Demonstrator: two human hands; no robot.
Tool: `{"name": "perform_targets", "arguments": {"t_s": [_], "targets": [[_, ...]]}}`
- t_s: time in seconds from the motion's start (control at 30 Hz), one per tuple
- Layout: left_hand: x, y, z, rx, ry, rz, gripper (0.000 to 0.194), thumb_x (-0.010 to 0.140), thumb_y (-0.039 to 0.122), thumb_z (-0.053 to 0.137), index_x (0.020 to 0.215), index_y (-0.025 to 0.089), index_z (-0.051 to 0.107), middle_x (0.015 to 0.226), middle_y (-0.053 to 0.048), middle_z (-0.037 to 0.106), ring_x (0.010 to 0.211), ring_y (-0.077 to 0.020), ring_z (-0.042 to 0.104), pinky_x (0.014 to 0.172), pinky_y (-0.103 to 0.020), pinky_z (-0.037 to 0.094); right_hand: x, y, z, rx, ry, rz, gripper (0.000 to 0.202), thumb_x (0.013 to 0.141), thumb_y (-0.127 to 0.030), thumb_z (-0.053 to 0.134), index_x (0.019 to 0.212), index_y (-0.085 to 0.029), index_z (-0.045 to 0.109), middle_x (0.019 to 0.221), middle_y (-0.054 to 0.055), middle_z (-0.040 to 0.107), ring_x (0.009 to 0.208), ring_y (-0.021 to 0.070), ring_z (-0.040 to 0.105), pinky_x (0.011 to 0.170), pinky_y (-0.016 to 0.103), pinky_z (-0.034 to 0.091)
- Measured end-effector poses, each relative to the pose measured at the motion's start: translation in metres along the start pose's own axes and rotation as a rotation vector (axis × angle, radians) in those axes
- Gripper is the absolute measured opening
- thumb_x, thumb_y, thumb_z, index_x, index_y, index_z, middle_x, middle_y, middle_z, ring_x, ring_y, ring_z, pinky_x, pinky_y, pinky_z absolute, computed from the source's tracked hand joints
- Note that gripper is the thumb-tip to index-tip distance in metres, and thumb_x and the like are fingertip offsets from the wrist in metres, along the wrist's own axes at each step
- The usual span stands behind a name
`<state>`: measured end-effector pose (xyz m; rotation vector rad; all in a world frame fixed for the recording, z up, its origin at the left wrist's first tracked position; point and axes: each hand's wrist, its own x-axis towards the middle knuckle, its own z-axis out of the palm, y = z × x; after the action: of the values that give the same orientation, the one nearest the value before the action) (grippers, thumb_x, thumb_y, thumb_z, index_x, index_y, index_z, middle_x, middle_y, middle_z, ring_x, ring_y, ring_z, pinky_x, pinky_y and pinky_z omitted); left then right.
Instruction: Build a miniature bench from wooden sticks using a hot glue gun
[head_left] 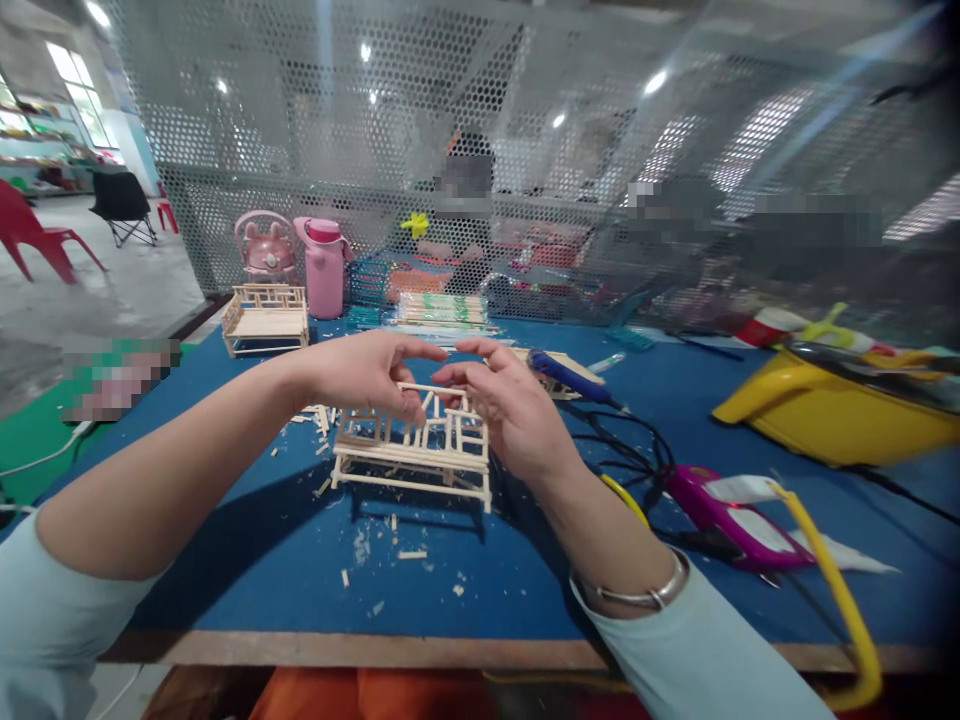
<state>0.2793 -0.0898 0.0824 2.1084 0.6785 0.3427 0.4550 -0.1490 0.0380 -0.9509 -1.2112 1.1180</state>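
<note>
A miniature bench (412, 457) built of pale wooden sticks is between my two hands, its slatted seat and railed back facing me. My left hand (367, 372) reaches over its back from the left, the thumb against the top rail and the index finger arched beyond it. At the right end of that rail, my right hand (517, 410) has its fingers curled round the back; some fingertips are hidden. A shadow shows under the front legs; I cannot tell whether they touch the table. Stick offcuts (412, 555) lie in front of it.
A finished-looking miniature bench (266, 320) stands back left, near a pink bottle (325, 270). Behind my right hand lies a blue glue gun (574, 378) with black cords. Rightward are a magenta device (735, 520) and a yellow container (840, 410). Perforated mesh (337, 130) rises behind the blue tabletop (285, 590).
</note>
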Motion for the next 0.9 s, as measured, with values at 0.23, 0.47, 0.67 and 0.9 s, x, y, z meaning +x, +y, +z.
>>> {"name": "perform_targets", "arguments": {"t_s": [0.23, 0.47, 0.67, 0.9], "targets": [[0.0011, -0.0021, -0.0023, 0.12, 0.024, 0.007, 0.08, 0.065, 0.032, 0.065, 0.139, 0.023, 0.037, 0.058, 0.006, 0.061, 0.049, -0.0109, 0.049, 0.05, -0.021, 0.035, -0.0022, -0.0114, -0.0017, -0.118, -0.07, 0.099, 0.053, 0.058, -0.017, 0.071, 0.105, -0.022, 0.046, 0.073, -0.003, 0.065, 0.063, 0.0118, 0.06, 0.065, 0.027, 0.044], [-0.0017, 0.0023, -0.0044, 0.08, -0.057, -0.026, 0.08, 0.069, 0.032, 0.065, 0.141, 0.023, 0.031, 0.066, 0.005, 0.061, 0.054, -0.0083, 0.048, 0.053, -0.02, 0.033, -0.0053, -0.0083, 0.0046, -0.141, -0.05, 0.108, 0.056, 0.057, -0.02, 0.076, 0.105, -0.022, 0.047, 0.069, -0.005, 0.063, 0.058, 0.0105, 0.058, 0.059, 0.025, 0.043], [-0.0017, 0.0034, -0.0057, 0.15, -0.065, -0.014, 0.075, 0.072, 0.031, 0.063, 0.141, 0.026, 0.033, 0.068, 0.004, 0.062, 0.05, -0.0069, 0.043, 0.051, -0.02, 0.029, -0.0056, -0.0094, 0.0059, -0.084, -0.019, 0.136, 0.057, 0.053, -0.017, 0.077, 0.102, -0.022, 0.048, 0.066, -0.007, 0.06, 0.056, 0.0094, 0.056, 0.057, 0.024, 0.042], [-0.0006, -0.0016, -0.0053, 0.158, -0.049, 0.003, 0.077, 0.072, 0.034, 0.063, 0.142, 0.026, 0.03, 0.067, 0.005, 0.063, 0.053, -0.0085, 0.048, 0.052, -0.021, 0.032, -0.0046, -0.0086, 0.0041, -0.057, -0.036, 0.145, 0.047, 0.06, -0.02, 0.068, 0.102, -0.022, 0.047, 0.067, -0.004, 0.063, 0.057, 0.0127, 0.06, 0.056, 0.026, 0.042]]}}
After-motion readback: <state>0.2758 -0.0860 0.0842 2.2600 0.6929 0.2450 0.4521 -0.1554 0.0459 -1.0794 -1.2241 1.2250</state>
